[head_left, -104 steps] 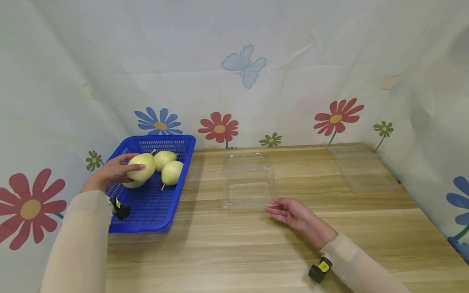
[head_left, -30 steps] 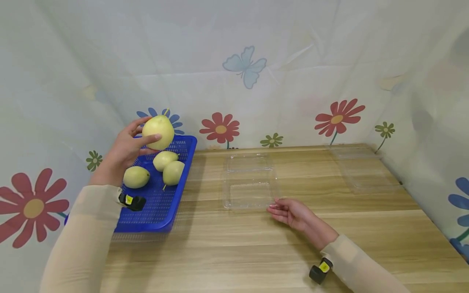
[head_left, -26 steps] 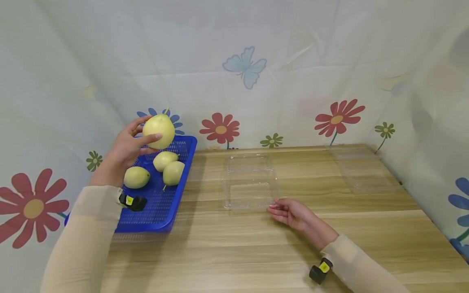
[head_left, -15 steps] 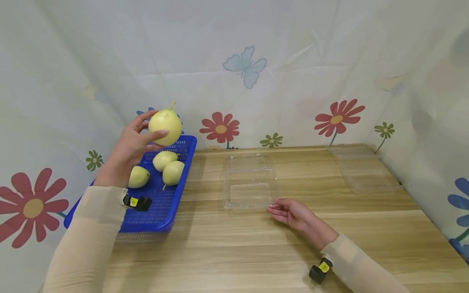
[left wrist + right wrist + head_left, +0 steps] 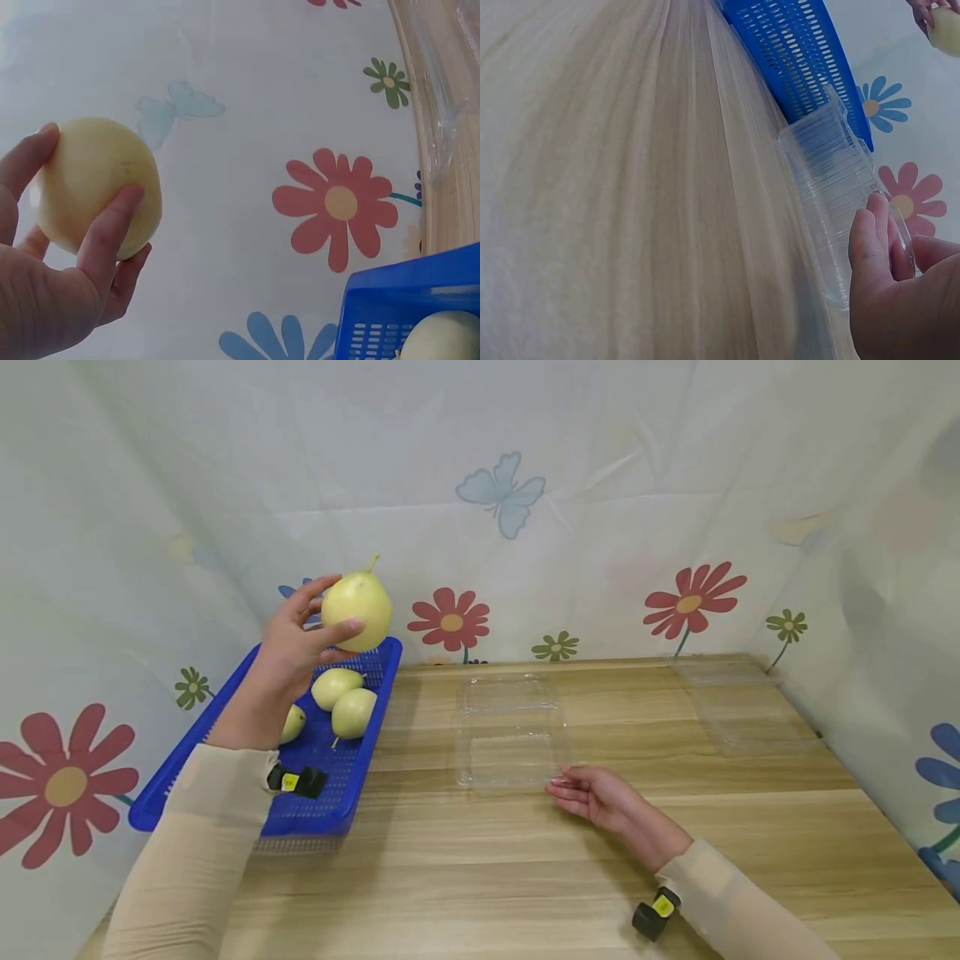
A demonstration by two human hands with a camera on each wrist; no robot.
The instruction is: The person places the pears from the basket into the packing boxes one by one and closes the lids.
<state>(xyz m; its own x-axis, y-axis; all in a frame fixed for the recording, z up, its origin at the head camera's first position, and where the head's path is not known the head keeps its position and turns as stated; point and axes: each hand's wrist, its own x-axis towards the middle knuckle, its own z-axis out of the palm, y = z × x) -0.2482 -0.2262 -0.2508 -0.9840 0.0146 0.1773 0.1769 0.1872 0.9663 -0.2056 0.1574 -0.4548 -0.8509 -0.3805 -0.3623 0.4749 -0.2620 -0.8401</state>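
Observation:
My left hand [image 5: 288,652] grips a pale yellow-green pear [image 5: 358,612], stem upward, in the air above the back of the blue basket [image 5: 363,768]. Fingers and thumb wrap its sides in the left wrist view, where the pear [image 5: 97,187] fills the grasp. Three more pears lie in the basket; my left forearm partly covers one pear [image 5: 293,725]. On the table, my right hand [image 5: 607,802] pinches the near right corner of a clear plastic container [image 5: 510,764]. The right wrist view shows thumb and fingers at the rim of that container [image 5: 825,180].
The wooden table [image 5: 465,868] ends at a flower-print cloth [image 5: 585,543] behind and at both sides. Another clear plastic container [image 5: 757,714] lies at the far right of the table. The blue basket stands at the left, by the cloth.
My left hand has lifted the pear out of the basket and moved it up and to the right. The right hand and the clear container have stayed in place.

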